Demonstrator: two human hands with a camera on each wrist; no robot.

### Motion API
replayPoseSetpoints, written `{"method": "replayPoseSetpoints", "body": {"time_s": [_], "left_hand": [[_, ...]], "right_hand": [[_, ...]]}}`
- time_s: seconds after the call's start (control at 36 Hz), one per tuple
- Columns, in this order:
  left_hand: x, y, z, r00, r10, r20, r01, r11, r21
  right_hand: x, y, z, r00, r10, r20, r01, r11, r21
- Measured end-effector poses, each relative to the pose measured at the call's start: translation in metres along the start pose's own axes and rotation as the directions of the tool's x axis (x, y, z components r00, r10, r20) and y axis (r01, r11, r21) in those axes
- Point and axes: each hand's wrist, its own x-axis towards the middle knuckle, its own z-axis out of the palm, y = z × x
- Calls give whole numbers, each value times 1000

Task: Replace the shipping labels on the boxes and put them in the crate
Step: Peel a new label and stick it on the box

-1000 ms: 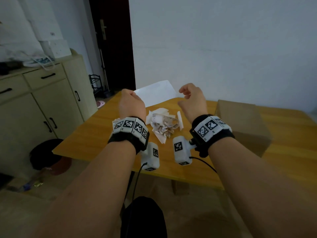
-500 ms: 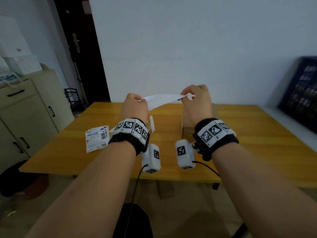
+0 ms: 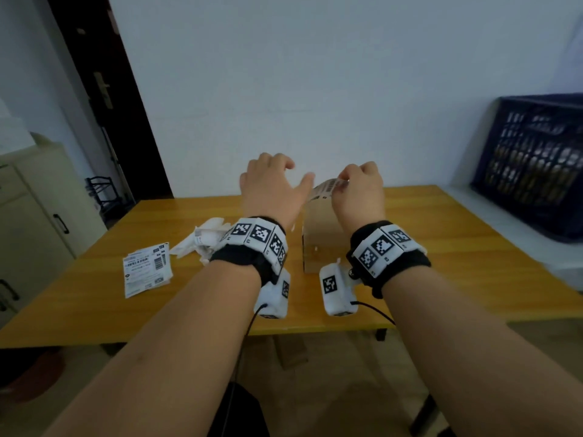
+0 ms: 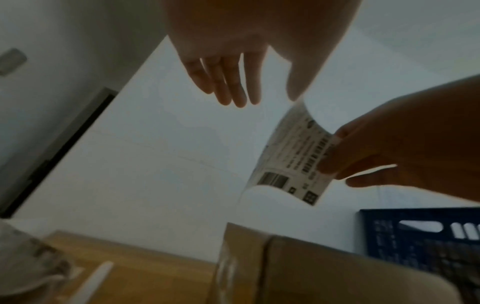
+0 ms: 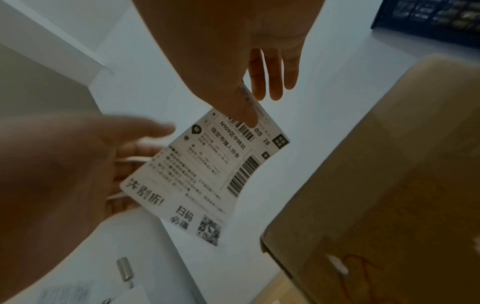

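My right hand (image 3: pixel 344 181) pinches a printed shipping label (image 3: pixel 326 188) between thumb and fingers and holds it in the air just above the brown cardboard box (image 3: pixel 321 238) on the wooden table (image 3: pixel 441 263). The right wrist view shows the label (image 5: pixel 207 174) face on, with barcodes and a QR code, and the box (image 5: pixel 389 185) to its right. My left hand (image 3: pixel 284 175) is beside it with fingers (image 4: pixel 228 86) spread and nothing in them; its thumb tip is close to the label's (image 4: pixel 293 156) top corner. A dark blue crate (image 3: pixel 536 159) stands at the right.
A few flat printed labels (image 3: pixel 146 269) lie on the table's left part, with crumpled white paper (image 3: pixel 202 239) behind them. A beige cabinet (image 3: pixel 38 216) and a dark doorway (image 3: pixel 104 105) are at the left. The crate rests on a white ledge (image 3: pixel 504 228) beyond the table's right edge.
Half a second ago both hands held the white sheet stretched between them. Now my left hand has let go and opened, and the right hand alone holds the label over the box.
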Motion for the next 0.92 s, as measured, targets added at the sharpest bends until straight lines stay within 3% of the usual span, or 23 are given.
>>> {"method": "replayPoseSetpoints", "body": {"time_s": [0.17, 0.28, 0.47, 0.61, 0.67, 0.75, 0.92], "left_hand": [[-2, 12, 5, 986, 111, 123, -125, 985, 119], [-1, 10, 5, 982, 151, 113, -168, 972, 167], [2, 11, 3, 992, 48, 116, -64, 989, 133], [6, 10, 4, 983, -128, 133, 133, 991, -25], [7, 11, 6, 959, -221, 177, 256, 943, -211], [9, 18, 5, 919, -317, 232, 392, 796, -462], [13, 26, 14, 861, -360, 359, 508, 588, -629]], "right_hand": [[3, 2, -8, 1000, -17, -3, 17, 1000, -17], [6, 4, -14, 998, -50, -25, 50, 999, -9], [6, 3, -16, 995, -16, -94, 26, 995, 101], [10, 4, -24, 986, 130, -105, -105, 970, 220], [12, 8, -24, 984, 162, -68, -145, 969, 201], [12, 13, -22, 978, 207, 0, -202, 954, 219], [12, 22, -22, 918, 297, 262, -360, 903, 234]]}}
